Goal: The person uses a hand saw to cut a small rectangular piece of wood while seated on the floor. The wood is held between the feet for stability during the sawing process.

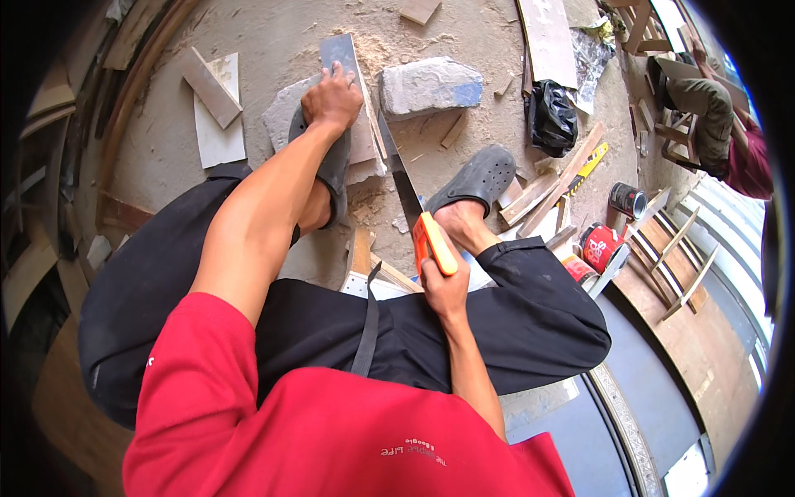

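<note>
My left hand (332,101) presses down on a narrow wooden board (338,50), its fingers bent over the board's face. A handsaw (404,186) with an orange handle is in my right hand (445,286), the fingers wrapped round the grip. The dark blade runs up along the board's right edge, its tip close to the wood. Beneath the board lies a rough stone block (286,103), partly hidden by my arm. My left foot, in a grey clog (334,170), rests against the board. The right clog (476,178) stands on the floor.
A second stone block (431,87) lies right of the board, near sawdust. Further right are a black plastic bag (552,120), wood offcuts (530,199), a yellow-handled tool (590,170) and several cans (599,246). Board pieces (219,108) lie left. Another person (712,116) is at the far right.
</note>
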The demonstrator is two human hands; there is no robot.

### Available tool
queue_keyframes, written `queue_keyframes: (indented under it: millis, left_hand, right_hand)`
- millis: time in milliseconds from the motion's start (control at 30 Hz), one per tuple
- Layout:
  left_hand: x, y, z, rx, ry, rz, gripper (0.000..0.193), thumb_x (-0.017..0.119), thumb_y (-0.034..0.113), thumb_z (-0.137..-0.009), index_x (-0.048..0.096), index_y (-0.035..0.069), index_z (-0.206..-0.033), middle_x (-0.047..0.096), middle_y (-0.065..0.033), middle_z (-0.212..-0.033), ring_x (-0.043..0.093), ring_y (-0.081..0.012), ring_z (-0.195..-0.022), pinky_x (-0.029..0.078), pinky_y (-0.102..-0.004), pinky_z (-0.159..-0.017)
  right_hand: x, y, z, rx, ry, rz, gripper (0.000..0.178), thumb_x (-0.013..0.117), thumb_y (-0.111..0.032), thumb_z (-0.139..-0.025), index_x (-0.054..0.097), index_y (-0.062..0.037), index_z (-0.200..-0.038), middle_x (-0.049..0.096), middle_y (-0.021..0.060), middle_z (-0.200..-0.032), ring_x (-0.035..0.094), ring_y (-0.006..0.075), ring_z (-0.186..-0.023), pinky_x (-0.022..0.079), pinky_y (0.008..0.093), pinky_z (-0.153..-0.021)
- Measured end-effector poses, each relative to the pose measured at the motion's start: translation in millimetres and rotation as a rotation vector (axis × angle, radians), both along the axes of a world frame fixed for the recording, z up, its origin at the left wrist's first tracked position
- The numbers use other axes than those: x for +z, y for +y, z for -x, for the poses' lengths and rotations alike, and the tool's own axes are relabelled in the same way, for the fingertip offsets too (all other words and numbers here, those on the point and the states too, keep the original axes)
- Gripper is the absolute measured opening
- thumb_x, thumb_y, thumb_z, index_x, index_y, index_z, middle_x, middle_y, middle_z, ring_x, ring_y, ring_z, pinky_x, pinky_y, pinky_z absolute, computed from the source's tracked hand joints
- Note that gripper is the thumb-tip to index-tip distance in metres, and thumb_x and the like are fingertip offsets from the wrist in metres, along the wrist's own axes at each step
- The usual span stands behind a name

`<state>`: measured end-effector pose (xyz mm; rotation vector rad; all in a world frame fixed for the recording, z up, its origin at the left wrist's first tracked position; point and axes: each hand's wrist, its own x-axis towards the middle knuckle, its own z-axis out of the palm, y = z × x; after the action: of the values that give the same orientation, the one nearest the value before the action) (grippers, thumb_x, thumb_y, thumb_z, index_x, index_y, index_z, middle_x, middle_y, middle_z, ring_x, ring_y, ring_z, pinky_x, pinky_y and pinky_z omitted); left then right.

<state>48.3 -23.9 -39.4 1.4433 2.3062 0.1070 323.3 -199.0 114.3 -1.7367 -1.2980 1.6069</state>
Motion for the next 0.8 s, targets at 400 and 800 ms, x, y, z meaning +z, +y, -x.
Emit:
queue_keyframes:
  millis: [400,800]
  left_hand:
    - [31,-5,-29,-0.994,0.450,0.307,0.052,0.031,0.044,-0.104,0.052,0.011,-0.138,0.038,-0.0153,-0.152,0.023,-0.0288,-0.147,0.019,-0.0498,-0.119]
    - [47,-57,-86,-1.111,0.383,0.189,0.048,0.052,0.039,-0.091,0.061,0.002,-0.120,0.057,-0.0192,-0.130,0.052,-0.0354,-0.124,0.040,-0.0492,-0.102]
  right_hand:
    - [49,45,-29,-0.072,-0.007,-0.319,0.047,0.058,-0.001,-0.083,0.056,0.0071,-0.130,0.063,0.0190,-0.127,0.059,0.0247,-0.121,0.042,0.0322,-0.104]
    - [38,35,-27,-0.100,0.075,-0.392,0.048,0.059,-0.002,-0.083,0.056,0.0051,-0.130,0.064,0.0162,-0.125,0.061,0.0211,-0.117,0.045,0.0298,-0.100]
